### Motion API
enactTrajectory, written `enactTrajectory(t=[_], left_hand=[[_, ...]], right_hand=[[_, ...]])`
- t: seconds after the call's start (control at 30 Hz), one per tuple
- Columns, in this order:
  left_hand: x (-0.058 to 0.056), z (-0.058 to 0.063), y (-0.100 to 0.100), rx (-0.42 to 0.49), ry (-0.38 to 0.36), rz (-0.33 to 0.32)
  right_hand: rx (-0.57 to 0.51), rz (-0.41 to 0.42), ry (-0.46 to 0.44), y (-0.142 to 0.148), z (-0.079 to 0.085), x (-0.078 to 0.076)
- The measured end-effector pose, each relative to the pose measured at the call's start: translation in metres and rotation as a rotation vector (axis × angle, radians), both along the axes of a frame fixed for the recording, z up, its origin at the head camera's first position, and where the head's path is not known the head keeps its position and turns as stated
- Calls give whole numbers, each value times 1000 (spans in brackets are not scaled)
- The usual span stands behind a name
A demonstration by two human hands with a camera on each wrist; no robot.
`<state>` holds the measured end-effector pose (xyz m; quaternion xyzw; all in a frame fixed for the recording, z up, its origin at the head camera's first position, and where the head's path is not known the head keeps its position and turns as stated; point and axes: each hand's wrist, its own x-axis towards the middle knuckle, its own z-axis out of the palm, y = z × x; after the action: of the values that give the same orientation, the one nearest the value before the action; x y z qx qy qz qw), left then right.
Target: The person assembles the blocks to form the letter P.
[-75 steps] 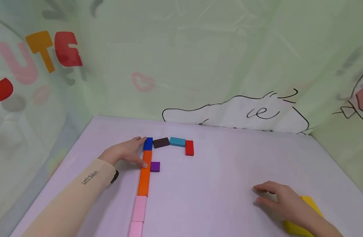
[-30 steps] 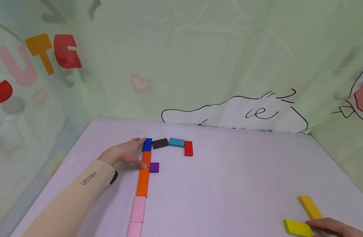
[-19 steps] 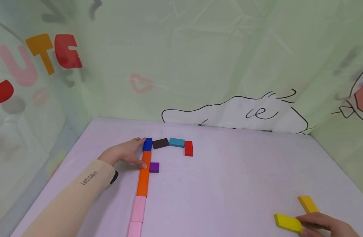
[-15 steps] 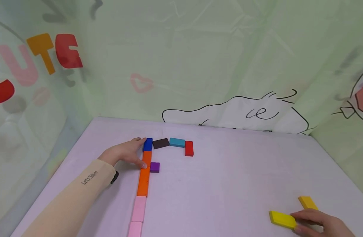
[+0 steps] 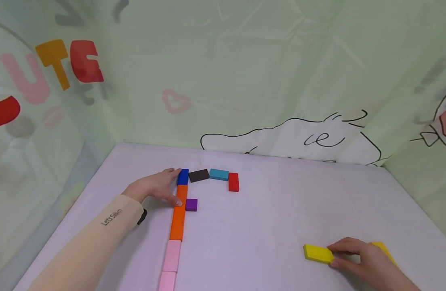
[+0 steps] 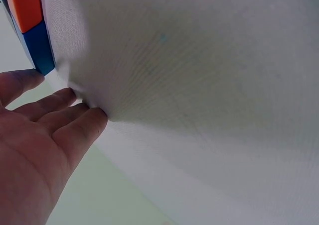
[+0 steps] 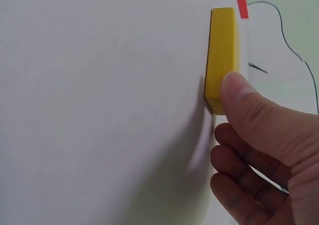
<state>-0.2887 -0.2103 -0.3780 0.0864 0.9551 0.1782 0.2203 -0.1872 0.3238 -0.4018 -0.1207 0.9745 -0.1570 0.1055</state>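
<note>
My right hand (image 5: 368, 262) pinches one end of a yellow block (image 5: 317, 254) between thumb and fingers, low over the table at the right. In the right wrist view the thumb presses on the yellow block's (image 7: 222, 56) near end. At the left, my left hand (image 5: 155, 186) spans the top of a block line, an index fingertip at the blue block (image 5: 183, 177) and the thumb on the orange blocks (image 5: 178, 222). The left wrist view shows one fingertip against the blue block's (image 6: 40, 48) end and the other fingers, nearly straight, down on the table.
From the blue block run a dark brown block (image 5: 199, 175), a light blue block (image 5: 219, 174) and a red block (image 5: 233, 182). A purple block (image 5: 191, 205) adjoins the orange ones; pink blocks (image 5: 172, 255) continue downward. Another yellow block (image 5: 383, 248) lies partly behind my right hand.
My right hand went to the lower right, took hold of a yellow block and has carried it leftward and away from me. The left hand has stayed on the line of blocks.
</note>
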Motion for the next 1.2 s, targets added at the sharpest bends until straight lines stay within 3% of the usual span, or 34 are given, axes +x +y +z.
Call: enactTrajectory(t=[0.4,0.77,1.0,1.2], left_hand=[[1,1,0,9,3,-3],[1,2,1,2,7,-3],[2,2,1,5,14,-2],[1,0,1,8,12,7]], right_hand=[[-62,122,-1,-56,11,-21],[-80,105,-32,-98,16,-35],[-104,196,12,-121,17,-45],[-114,203,6,-143,19,-52]])
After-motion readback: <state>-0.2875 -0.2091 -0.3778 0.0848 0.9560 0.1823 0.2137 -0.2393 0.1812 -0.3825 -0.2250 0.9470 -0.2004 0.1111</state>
